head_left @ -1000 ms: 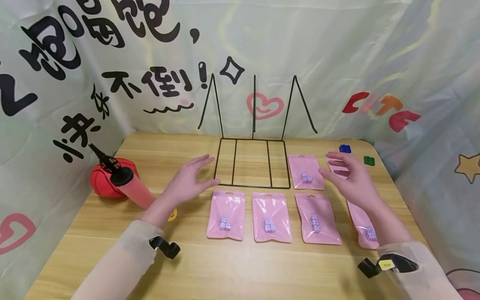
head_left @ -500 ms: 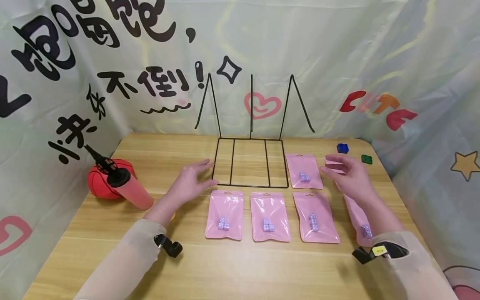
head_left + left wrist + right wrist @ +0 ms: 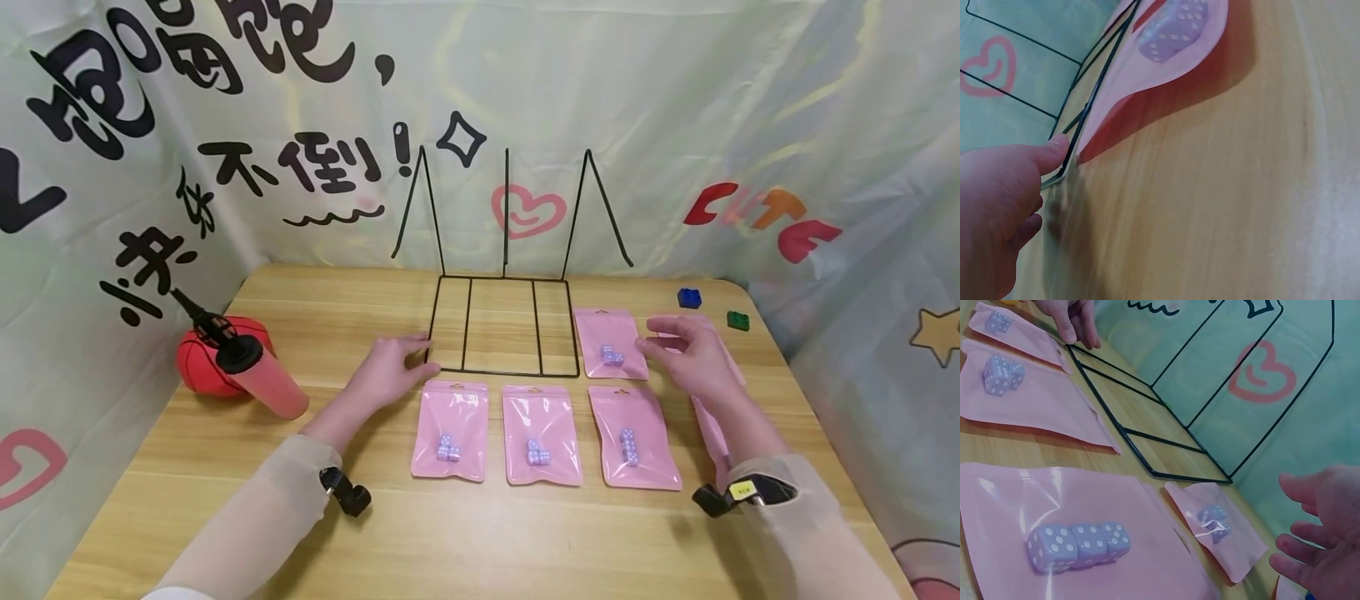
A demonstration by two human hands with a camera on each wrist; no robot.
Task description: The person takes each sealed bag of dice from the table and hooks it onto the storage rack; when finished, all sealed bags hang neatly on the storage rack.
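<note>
A black wire rack [image 3: 504, 278] stands at the middle of the tabletop [image 3: 510, 542], the left hand [image 3: 382, 371] at its front left corner — thumb and bent fingers parted, touching the frame or nearly so, with no firm grip to be made out. The rack is up but carries no pouch, and every pouch in sight lies on the wood, so the work looks to be at an early stage, with all the pouches left to deal with. A front left pouch [image 3: 452, 417], a front middle pouch [image 3: 540, 417] and a third pouch [image 3: 626, 412] line up before the rack; a rear pouch [image 3: 603, 329] lies just beside its right side. Inside the pink film sit spotted lavender dice [image 3: 447, 448], clustered in most, while the third holds a row of three dice [image 3: 1079, 545]. What appear to be two more pouches [image 3: 712, 429] are partly covered by the right arm, contents hidden. Near the rear pouch hovers the right hand [image 3: 693, 358], fingers spread, holding nothing. Farther out lie a blue brick [image 3: 689, 298] and a green brick [image 3: 738, 321] — and, far left, a pink bottle [image 3: 270, 387] and a red ball [image 3: 197, 375]
</note>
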